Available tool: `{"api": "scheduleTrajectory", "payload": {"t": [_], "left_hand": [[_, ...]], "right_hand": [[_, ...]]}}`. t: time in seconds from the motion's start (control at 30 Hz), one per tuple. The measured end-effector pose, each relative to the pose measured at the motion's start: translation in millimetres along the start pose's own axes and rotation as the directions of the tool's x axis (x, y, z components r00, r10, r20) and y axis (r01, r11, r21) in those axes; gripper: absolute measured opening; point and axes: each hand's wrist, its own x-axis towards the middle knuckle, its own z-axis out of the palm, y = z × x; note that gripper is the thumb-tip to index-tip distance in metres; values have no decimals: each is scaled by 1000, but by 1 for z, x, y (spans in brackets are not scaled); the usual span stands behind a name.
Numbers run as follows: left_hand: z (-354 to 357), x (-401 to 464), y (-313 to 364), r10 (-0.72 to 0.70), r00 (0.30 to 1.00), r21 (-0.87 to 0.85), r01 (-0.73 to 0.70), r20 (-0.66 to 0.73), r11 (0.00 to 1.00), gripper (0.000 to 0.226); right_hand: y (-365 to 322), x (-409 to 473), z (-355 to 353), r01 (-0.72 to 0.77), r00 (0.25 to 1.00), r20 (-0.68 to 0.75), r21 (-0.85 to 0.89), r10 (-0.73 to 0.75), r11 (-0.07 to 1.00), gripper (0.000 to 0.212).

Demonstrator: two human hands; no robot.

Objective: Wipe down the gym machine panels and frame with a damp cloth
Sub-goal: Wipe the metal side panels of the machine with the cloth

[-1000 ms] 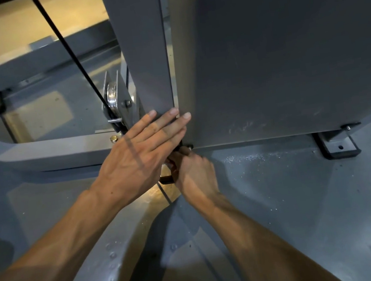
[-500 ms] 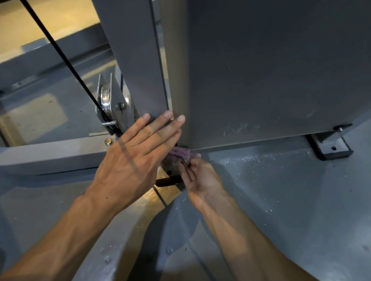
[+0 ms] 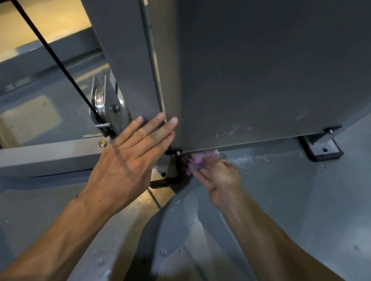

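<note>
A large dark grey machine panel (image 3: 274, 51) stands upright ahead, with a grey frame post (image 3: 124, 53) to its left. My left hand (image 3: 130, 162) lies flat with straight fingers, the fingertips resting on the post's lower end and the panel's edge. Below the panel's bottom edge, my right hand (image 3: 220, 178) grips a bunched purple cloth (image 3: 198, 160) and holds it against the underside gap near the left bolt. The right hand is blurred.
A black cable (image 3: 53, 56) runs down to a chrome pulley (image 3: 100, 102) in a bracket left of the post. Black mounting feet (image 3: 322, 148) hold the panel to the grey floor (image 3: 331, 203). A grey curved frame base (image 3: 39, 158) lies at left.
My right hand has slid rightwards out from under my left hand, and the purple cloth has come into view along the panel's bottom edge. My left hand stayed on the post.
</note>
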Motion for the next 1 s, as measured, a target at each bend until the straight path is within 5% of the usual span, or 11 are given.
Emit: {"api": "scheduleTrajectory", "payload": {"t": [0.17, 0.3, 0.47, 0.67, 0.8, 0.9, 1.0], "left_hand": [[0, 0, 0, -2, 1000, -23, 2, 0, 1000, 68], [-1, 1, 3, -23, 1000, -36, 23, 1, 999, 64], [1, 0, 6, -35, 999, -50, 34, -4, 998, 63], [4, 2, 8, -51, 999, -58, 50, -16, 997, 62], [7, 2, 12, -69, 997, -71, 68, -18, 995, 61], [6, 0, 12, -69, 998, -56, 68, -4, 996, 61], [3, 2, 14, -72, 997, -46, 73, 11, 996, 62]], "right_hand": [[-17, -1, 14, 52, 998, 49, -128, -46, 990, 21], [-21, 1, -2, 192, 981, 14, -82, -192, 978, 30], [-35, -5, 1, 197, 980, 15, -56, -196, 979, 21], [-47, -12, -4, 436, 896, -22, -147, -443, 888, 15], [-46, -5, -3, 339, 928, -76, -228, -364, 913, 21], [-48, -6, -2, 238, 970, -11, -191, -244, 952, 4], [-51, -10, -2, 307, 951, 5, -115, -308, 945, 6]]}}
